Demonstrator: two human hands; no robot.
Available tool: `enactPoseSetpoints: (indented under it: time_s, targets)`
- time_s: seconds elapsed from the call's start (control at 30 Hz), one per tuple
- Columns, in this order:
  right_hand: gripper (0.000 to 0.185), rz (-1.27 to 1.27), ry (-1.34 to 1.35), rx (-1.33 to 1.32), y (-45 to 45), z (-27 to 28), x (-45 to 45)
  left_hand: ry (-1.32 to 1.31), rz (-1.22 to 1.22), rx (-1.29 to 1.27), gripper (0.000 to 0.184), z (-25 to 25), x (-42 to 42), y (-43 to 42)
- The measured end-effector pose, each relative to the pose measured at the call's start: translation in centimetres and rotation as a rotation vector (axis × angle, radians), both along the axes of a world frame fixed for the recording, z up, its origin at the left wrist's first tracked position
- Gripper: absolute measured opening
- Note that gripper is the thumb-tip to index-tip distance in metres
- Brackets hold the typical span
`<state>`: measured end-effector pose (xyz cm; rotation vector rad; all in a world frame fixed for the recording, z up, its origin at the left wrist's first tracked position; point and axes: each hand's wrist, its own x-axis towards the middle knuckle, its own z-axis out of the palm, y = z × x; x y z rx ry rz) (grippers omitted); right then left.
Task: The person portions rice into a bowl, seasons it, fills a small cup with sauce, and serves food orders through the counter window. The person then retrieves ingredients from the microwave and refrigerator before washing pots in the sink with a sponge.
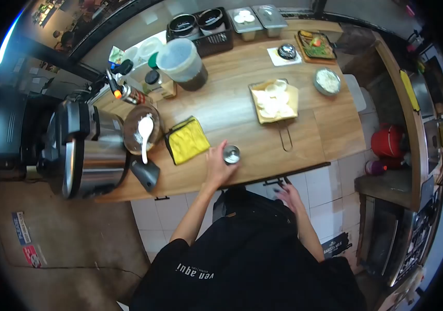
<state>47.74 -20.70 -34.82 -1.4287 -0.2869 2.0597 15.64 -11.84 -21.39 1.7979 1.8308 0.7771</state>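
My left hand (pixel 219 167) is closed around a small round metal cup (pixel 231 154) near the front edge of the wooden table. Just left of it lies a folded yellow cloth (pixel 187 140) with a dark edge. Below the table edge, my right hand (pixel 291 197) hangs with fingers apart beside a black drawer handle (pixel 272 182); whether a fingertip touches the handle is unclear. Farther back, a paper-lined wire basket (pixel 255 110) holds pale, round pieces, its wire handle pointing toward me.
At left stand a rice cooker (pixel 97 160), a brown bowl (pixel 128 136) with a white spoon (pixel 146 129), and a torch (pixel 136 95). Behind are a plastic tub (pixel 182 62), a black crate (pixel 220 44) and metal pans (pixel 247 27). A glass bowl (pixel 327 82) sits at right.
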Motion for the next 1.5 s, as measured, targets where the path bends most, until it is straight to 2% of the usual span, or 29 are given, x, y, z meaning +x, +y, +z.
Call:
enactPoseSetpoints:
  time_s: [0.07, 0.13, 0.2, 0.27, 0.3, 0.37, 0.4, 0.43, 0.47, 0.5, 0.57, 0.6, 0.7, 0.73, 0.83, 0.93, 1.0, 1.03, 1.1, 1.13, 1.23, 1.27, 1.3, 1.37, 1.4, 1.43, 1.5]
  targets:
    - [0.057, 0.341, -0.341, 0.008, -1.2, 3.6, 2.3, 0.199, -0.206, 0.036, 0.111, 3.9, -2.1, 2.0]
    - [0.048, 0.519, -0.561, 0.086, -2.2, 9.1, 2.9, 0.176, -0.335, 0.305, 0.106, 10.1, -6.0, 6.8]
    - [0.046, 0.621, -0.629, 0.07, -2.1, 15.2, 2.5, 0.348, -0.399, 0.437, 0.11, 16.2, -10.8, 14.5]
    - [0.045, 0.81, -0.765, 0.159, 1.4, 22.1, -1.0, 0.417, -0.38, 0.283, 0.118, 20.3, -14.1, 21.9]
    - [0.045, 0.806, -0.776, 0.157, 3.4, 24.4, -2.8, 0.64, -0.437, 0.225, 0.131, 20.6, -15.6, 25.4]
    - [0.044, 0.581, -0.705, 0.614, 8.2, 27.3, -6.9, 0.841, -0.595, -0.034, 0.137, 21.4, -16.6, 30.6]
    - [0.047, 0.442, -0.631, 0.734, 10.7, 26.9, -9.0, 0.841, -0.598, -0.018, 0.137, 21.7, -16.8, 31.6]
    - [0.051, 0.3, -0.554, 0.85, 13.6, 26.0, -11.3, 0.914, -0.722, -0.09, 0.139, 21.9, -16.7, 32.6]
    - [0.06, 0.263, -0.55, 1.009, 17.5, 25.8, -14.1, 0.988, -0.851, -0.169, 0.141, 21.9, -16.6, 33.3]
    - [0.077, 0.279, -0.554, 1.061, 21.6, 26.1, -17.0, 0.994, -0.867, -0.156, 0.141, 21.8, -16.7, 33.7]
    - [0.115, 0.3, -0.623, 1.114, 29.3, 22.8, -22.4, 0.891, -0.988, -0.11, 0.139, 21.3, -17.0, 34.8]
    - [0.129, 0.253, -0.684, 1.154, 32.5, 21.5, -25.4, 0.854, -0.982, -0.079, 0.138, 21.4, -17.0, 34.9]
    - [0.139, 0.086, -0.727, 1.411, 38.7, 18.0, -31.5, 0.769, -0.922, -0.007, 0.132, 20.3, -17.4, 35.0]
    - [0.139, 0.174, -0.565, 1.396, 40.1, 18.5, -32.3, 0.771, -0.9, -0.004, 0.129, 20.6, -17.1, 34.8]
    - [0.128, -0.08, -0.52, 1.526, 39.8, 15.7, -34.8, 0.78, -0.812, -0.046, 0.119, 21.4, -15.5, 34.3]
    - [0.128, -0.075, -0.521, 1.471, 39.0, 15.5, -34.8, 0.758, -0.733, -0.131, 0.117, 20.8, -14.1, 34.0]
    - [0.127, -0.136, -0.54, 1.484, 38.9, 15.3, -35.2, 0.704, -0.529, -0.096, 0.112, 20.1, -13.6, 33.3]
    - [0.127, -0.193, -0.567, 1.511, 38.5, 15.2, -35.5, 0.717, -0.526, -0.121, 0.112, 19.4, -13.5, 32.7]
    - [0.125, -0.194, -0.532, 1.473, 38.2, 14.9, -35.8, 0.756, -0.186, -0.111, 0.102, 18.0, -12.7, 32.6]
    - [0.123, -0.213, -0.57, 1.471, 37.8, 14.7, -36.1, 0.729, -0.027, -0.2, 0.097, 17.4, -12.2, 32.4]
    - [0.122, -0.199, -0.592, 1.456, 37.5, 14.5, -35.4, 0.685, -0.012, -0.225, 0.1, 17.7, -12.3, 31.7]
    - [0.121, -0.149, -0.579, 1.456, 37.4, 14.5, -34.7, 0.683, -0.186, -0.194, 0.106, 17.9, -13.3, 31.6]
    - [0.121, -0.162, -0.578, 1.445, 37.5, 14.4, -33.8, 0.693, -0.196, -0.199, 0.106, 18.8, -13.4, 31.9]
    - [0.124, 0.014, -0.554, 1.487, 38.2, 14.9, -31.4, 0.764, -0.732, -0.201, 0.11, 21.8, -13.3, 32.4]
    - [0.126, 0.112, -0.557, 1.491, 38.5, 15.5, -30.1, 0.984, -1.094, -0.22, 0.111, 23.1, -13.2, 34.3]
    - [0.126, 0.097, -0.563, 1.494, 38.4, 15.4, -30.0, 0.995, -1.101, -0.211, 0.111, 22.9, -13.8, 34.9]
    - [0.132, -0.062, -0.454, 1.676, 40.1, 16.1, -30.3, 0.704, -1.516, -0.116, 0.111, 21.6, -15.0, 37.9]
